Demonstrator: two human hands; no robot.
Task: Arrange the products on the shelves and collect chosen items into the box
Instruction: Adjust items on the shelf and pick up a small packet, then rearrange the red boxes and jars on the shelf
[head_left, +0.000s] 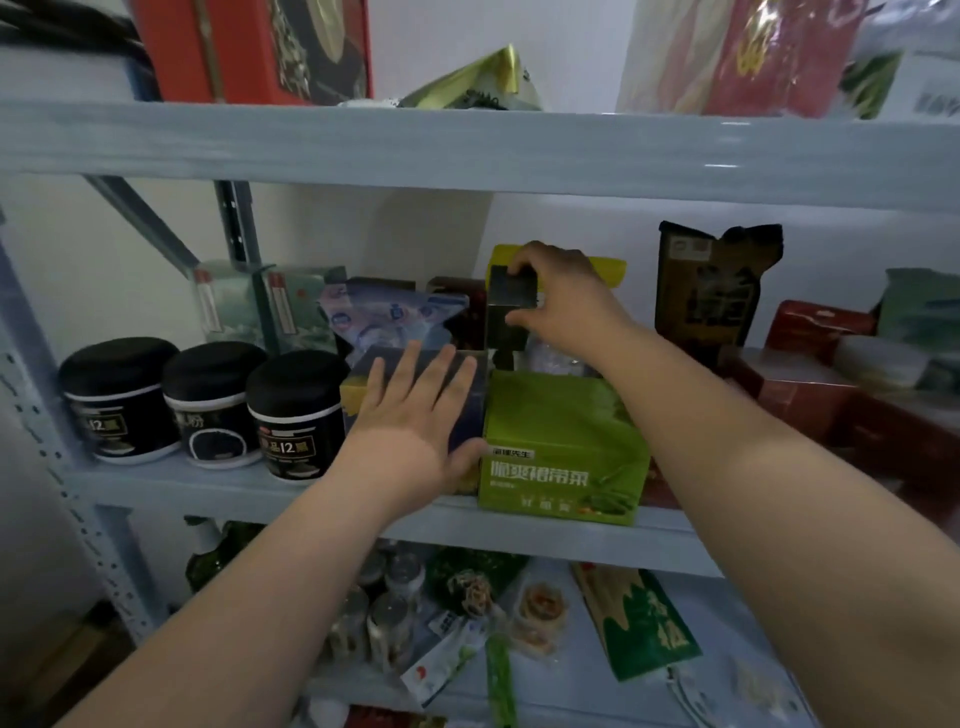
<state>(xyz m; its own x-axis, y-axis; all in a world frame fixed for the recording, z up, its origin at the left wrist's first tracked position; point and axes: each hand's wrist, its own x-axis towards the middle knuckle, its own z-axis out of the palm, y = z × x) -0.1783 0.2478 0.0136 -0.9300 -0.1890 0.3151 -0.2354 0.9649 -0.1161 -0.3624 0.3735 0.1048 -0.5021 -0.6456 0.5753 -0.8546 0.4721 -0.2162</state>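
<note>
On the middle shelf (218, 491) stands an open green box (563, 457) with white lettering. My right hand (563, 299) is above its back edge and pinches a small dark box (509, 301) between thumb and fingers. Left of the green box sits a dark blue box with a yellow edge (358, 387). My left hand (415, 421) lies flat against its front with straight, spread fingers.
Three black jars (208, 410) line the shelf's left end, with pale green boxes (270, 306) behind. A dark pouch (711, 291) and red boxes (810, 395) fill the right. The lower shelf holds bottles, jars and packets (467, 613); the top shelf holds red boxes (260, 47).
</note>
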